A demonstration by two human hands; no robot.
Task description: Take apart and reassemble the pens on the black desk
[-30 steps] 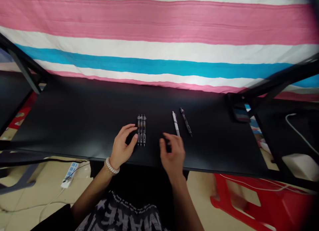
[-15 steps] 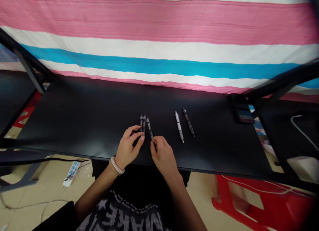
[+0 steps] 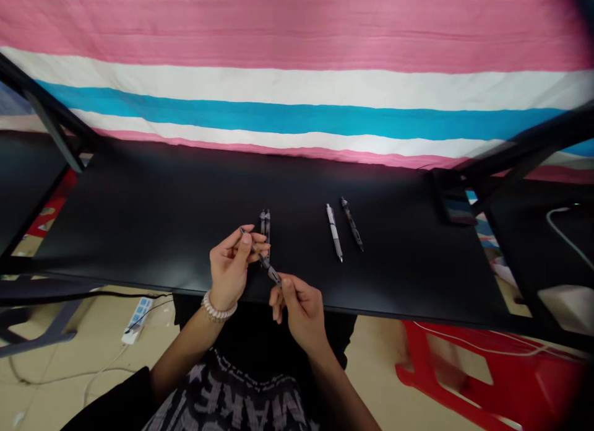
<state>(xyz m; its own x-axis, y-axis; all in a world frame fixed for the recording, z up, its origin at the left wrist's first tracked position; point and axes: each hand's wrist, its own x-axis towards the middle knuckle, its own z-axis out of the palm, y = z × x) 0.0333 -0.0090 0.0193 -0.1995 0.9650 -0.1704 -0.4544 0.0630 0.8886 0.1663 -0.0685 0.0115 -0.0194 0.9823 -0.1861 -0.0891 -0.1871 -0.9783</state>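
Note:
A dark pen [image 3: 265, 263] is held slanted between both hands above the front of the black table. My left hand [image 3: 232, 267], with a beaded bracelet, pinches its upper left end between thumb and fingers. My right hand [image 3: 302, 307] grips its lower right end. Just beyond the left fingers two dark pens [image 3: 268, 223] lie side by side, their lower parts partly hidden. To the right a white pen [image 3: 333, 232] and another dark pen [image 3: 352, 224] rest apart on the tabletop.
The black table [image 3: 185, 195] ends at a striped cloth [image 3: 297, 118]. A dark flat object [image 3: 457, 202] lies at its right end. Below are a red stool [image 3: 464, 381] at right and a white power strip [image 3: 138, 321] at left.
The third dark pen has come up off the table and toward me. My left hand, earlier at the pen pair, has closed on its upper end; my right hand has moved down slightly.

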